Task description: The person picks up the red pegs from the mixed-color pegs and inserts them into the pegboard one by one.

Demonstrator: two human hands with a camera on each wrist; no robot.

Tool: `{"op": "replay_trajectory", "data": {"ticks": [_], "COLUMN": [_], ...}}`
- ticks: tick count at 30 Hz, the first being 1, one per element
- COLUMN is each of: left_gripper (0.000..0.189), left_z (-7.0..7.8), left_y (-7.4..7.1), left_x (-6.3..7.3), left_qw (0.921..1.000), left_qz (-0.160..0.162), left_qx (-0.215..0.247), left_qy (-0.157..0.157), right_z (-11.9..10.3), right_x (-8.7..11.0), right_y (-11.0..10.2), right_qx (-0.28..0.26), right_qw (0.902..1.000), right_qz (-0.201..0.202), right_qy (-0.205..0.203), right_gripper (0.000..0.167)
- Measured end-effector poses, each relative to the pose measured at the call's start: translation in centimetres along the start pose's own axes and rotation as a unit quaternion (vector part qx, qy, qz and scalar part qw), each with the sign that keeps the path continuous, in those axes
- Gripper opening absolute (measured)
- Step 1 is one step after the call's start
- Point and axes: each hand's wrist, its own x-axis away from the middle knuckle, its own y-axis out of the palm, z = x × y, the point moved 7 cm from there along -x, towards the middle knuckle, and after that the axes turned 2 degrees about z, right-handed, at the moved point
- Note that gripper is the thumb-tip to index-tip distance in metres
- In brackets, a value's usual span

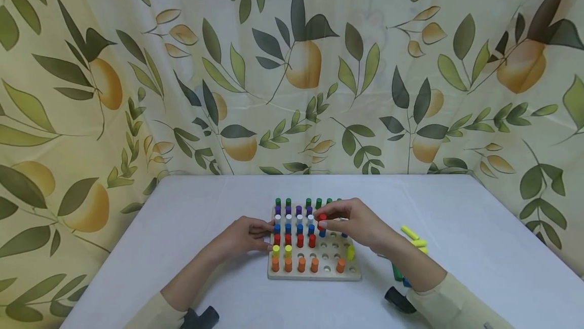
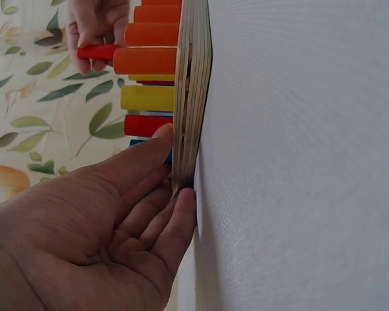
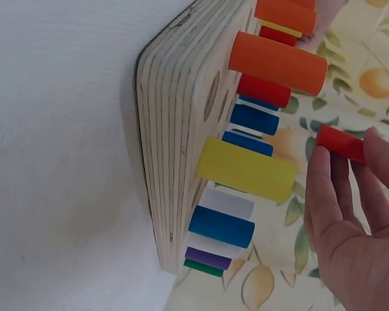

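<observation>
A wooden pegboard (image 1: pixel 315 276) lies on the white table, bearing rows of coloured pegs. At its left edge my left hand (image 1: pixel 244 234) holds it, the thumb by a yellow peg (image 2: pixel 147 98) and the other fingers bent against the side. My right hand (image 1: pixel 360 221) pinches a red peg (image 3: pixel 340 142) between thumb and fingers, above the blue row. In the head view this peg overlaps a blue peg (image 1: pixel 322 233) standing below it. Four-across red pegs (image 1: pixel 299 241) stand in the row nearer me, with bare holes to their right.
Loose yellow pegs (image 1: pixel 409 232), a green peg (image 1: pixel 397 272) and a blue peg (image 1: pixel 406 282) lie right of the board, partly behind my right forearm. Dark wrist devices (image 1: pixel 399 299) sit under both wrists. A leaf-patterned curtain (image 1: pixel 292 116) hangs behind the table.
</observation>
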Motion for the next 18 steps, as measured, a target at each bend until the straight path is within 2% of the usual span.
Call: {"op": "replay_trajectory", "data": {"ticks": [18], "left_gripper": [0.038], "left_z": [0.26], "left_y": [-0.10], "left_x": [0.20], "left_qw": [0.9999], "left_qz": [0.008], "left_qx": [-0.008], "left_qy": [-0.006], "right_z": [0.71], "right_x": [-0.29], "right_y": [0.72], "right_qx": [0.026], "right_qw": [0.9994], "right_qz": [-0.016], "right_qy": [0.016], "right_gripper": [0.023]}}
